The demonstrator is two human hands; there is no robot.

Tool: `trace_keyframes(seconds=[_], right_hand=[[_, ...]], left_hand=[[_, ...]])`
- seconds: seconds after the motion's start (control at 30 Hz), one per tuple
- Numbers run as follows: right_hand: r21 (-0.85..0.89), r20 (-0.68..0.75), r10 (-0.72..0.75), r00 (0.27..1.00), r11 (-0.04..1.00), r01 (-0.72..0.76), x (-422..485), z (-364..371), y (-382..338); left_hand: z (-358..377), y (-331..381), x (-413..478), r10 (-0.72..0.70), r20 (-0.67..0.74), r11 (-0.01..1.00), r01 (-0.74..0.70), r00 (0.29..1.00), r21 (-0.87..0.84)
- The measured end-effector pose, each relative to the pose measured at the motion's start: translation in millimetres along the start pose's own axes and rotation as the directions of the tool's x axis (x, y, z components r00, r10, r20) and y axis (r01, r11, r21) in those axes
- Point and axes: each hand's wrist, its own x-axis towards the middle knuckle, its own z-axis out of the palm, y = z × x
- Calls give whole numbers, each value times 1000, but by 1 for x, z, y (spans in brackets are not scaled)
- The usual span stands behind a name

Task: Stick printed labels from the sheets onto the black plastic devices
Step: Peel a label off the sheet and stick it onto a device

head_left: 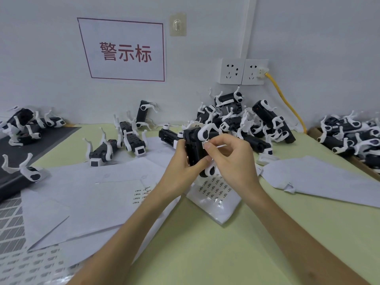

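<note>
Where the forearms reach in over the pale green table [205, 254], loose white papers [86, 202] lie spread to the left, with used-looking backing sheets [22, 264] at the near left corner. Just beyond, a label sheet [216, 189] printed with rows of small labels lies directly under the hands, probably so that each label is a short reach away. Above it the left hand [182, 161] wraps its fingers and thumb round a black device [194, 149], lifted off the table and turned so that one flat side faces the right hand [230, 159]. That hand pinches a tiny label [205, 144] between thumb and forefinger, right at the device's upper edge, with its other fingers curled loosely out of the way; it looks to be lining the label up before pressing it down. Further back, more black devices with white legs lie singly in the middle [135, 142], in a heap behind the hands [259, 122], at the far right [353, 134] and on a black mat [12, 155] at the left; which of them are labelled cannot be told. Behind everything a pale wall carries a red-bordered sign [125, 52], a stick-on hook [177, 24] and two sockets [242, 72], one feeding a yellow cable [287, 103].
</note>
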Motion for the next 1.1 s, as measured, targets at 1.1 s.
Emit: trace_keyframes(seconds=[1.1], right_hand=[[99,-16,66,998,993,-64,2,-1,6]], left_hand=[[0,5,-5,14,-46,991,-8,999,134]])
